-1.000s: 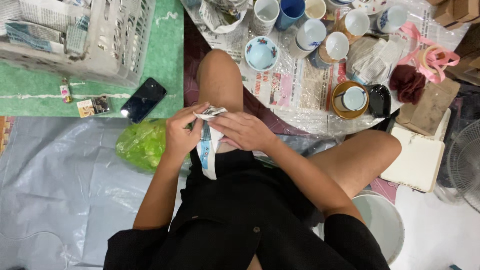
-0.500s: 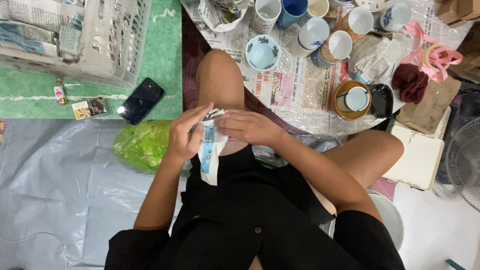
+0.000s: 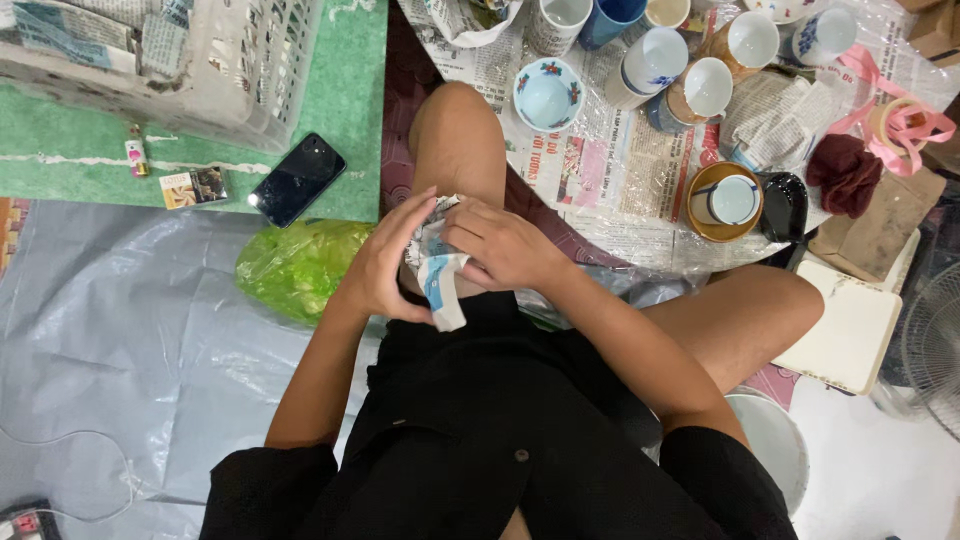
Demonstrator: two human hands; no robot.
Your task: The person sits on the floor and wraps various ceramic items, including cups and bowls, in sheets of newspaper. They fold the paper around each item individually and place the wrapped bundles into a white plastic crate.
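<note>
Grey plastic sheeting (image 3: 110,330) covers the floor at the left edge, and above it a green mat (image 3: 350,90) carries a white lattice basket (image 3: 200,70) stuffed with newspaper, a small card (image 3: 193,187) and a dark phone (image 3: 297,180) lying flat near the mat's lower edge. Just below the phone sits a crumpled green plastic bag (image 3: 295,268), close beside the left forearm. Now to the middle: the left hand (image 3: 385,265) cups a bundle wrapped in newspaper (image 3: 436,270) over the lap, fingers curled round its left side. The right hand (image 3: 500,245) presses on it from the other side, fingers closed down over the paper. What is inside the wrap cannot be made out. Further right, newspaper sheets (image 3: 610,170) under clear film carry a blue-and-white bowl (image 3: 547,95), several cups (image 3: 700,90), a cup on a brown saucer (image 3: 728,200), a dark red cloth (image 3: 845,172) and pink ribbon (image 3: 900,120). A white board (image 3: 850,325) lies by the right knee.
</note>
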